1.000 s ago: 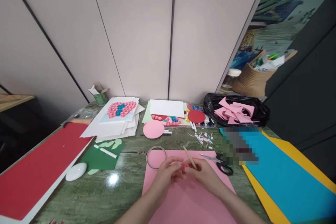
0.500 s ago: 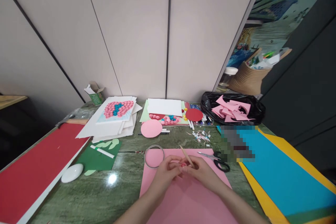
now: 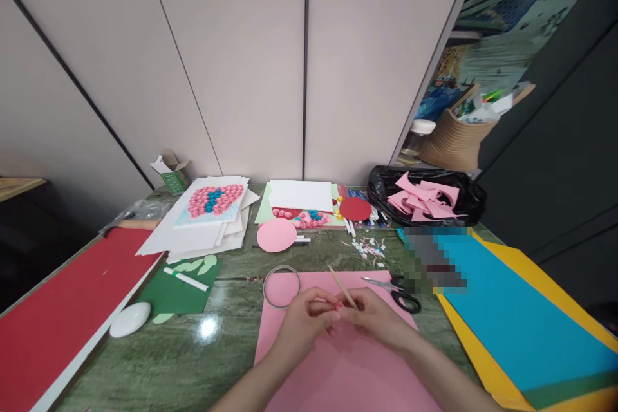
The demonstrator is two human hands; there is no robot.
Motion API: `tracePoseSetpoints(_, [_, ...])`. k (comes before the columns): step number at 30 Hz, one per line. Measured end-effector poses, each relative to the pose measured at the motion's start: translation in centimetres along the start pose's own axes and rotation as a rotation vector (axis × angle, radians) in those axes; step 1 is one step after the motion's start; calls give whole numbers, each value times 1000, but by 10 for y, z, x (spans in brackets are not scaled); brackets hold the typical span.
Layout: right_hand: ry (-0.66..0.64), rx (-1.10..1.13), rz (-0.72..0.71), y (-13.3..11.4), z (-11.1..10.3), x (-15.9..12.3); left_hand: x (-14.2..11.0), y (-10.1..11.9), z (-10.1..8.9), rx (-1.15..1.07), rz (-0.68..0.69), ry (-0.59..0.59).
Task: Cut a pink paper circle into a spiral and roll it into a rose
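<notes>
Above a pink paper sheet point(image 3: 338, 367), my two hands meet with their fingertips together. Pinched between them is a small pinkish-red paper roll point(image 3: 338, 306), mostly covered by fingers. My left hand point(image 3: 309, 318) is closed on it from the left. In my right hand point(image 3: 379, 318), also closed and touching the roll, a pale wooden stick point(image 3: 342, 286) slants up and to the left. A round metal ring point(image 3: 282, 286) lies by the sheet's upper left corner. Black-handled scissors point(image 3: 398, 293) rest at its upper right.
Behind lie a pink paper circle point(image 3: 277, 235), paper scraps point(image 3: 369, 248) and a red circle point(image 3: 356, 209). A rosette-covered picture point(image 3: 215, 199) tops white sheets. A white mouse point(image 3: 130, 320) sits left; blue card point(image 3: 521, 315) lies right. Pink offcuts point(image 3: 427, 199) fill a black bag point(image 3: 379, 183).
My fingers have drawn closer around the small roll, which is now more hidden. The stick stays in my right hand. The whole view has shifted slightly, moving things left.
</notes>
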State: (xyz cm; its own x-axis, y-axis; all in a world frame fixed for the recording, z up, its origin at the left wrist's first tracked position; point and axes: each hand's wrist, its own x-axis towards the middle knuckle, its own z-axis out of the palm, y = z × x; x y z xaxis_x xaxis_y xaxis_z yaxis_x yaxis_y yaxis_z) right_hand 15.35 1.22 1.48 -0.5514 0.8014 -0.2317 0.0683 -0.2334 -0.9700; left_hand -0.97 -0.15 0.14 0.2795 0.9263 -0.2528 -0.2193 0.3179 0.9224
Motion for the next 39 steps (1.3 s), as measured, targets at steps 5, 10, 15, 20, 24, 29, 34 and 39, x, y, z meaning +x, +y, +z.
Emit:
tracePoseSetpoints(5, [44,-11,-40,2,3,1,-2,4,4,-15,8,48])
tracePoseSetpoints(10, [120,16,0,14,4,6,-4,5,6,-10,7,98])
tracePoseSetpoints(15, [167,-12,-31,19,7,9,-4,-1,3,-169,-99,109])
tracePoseSetpoints(20, [166,-8,-2,18,5,9,-4,-3,2,-290,-98,50])
tracePoseSetpoints(24, [148,-71,-66,15,3,7,-4,-3,3,-249,-75,36])
tracePoseSetpoints(29, [186,-184,-114,11,3,7,-5,0,2,-199,-58,39])
tracePoseSetpoints(34, [267,-288,-96,9,8,6,-4,2,1,-93,-48,85])
tracePoseSetpoints(39, [299,-338,-150,9,15,2,-3,1,3,-83,53,113])
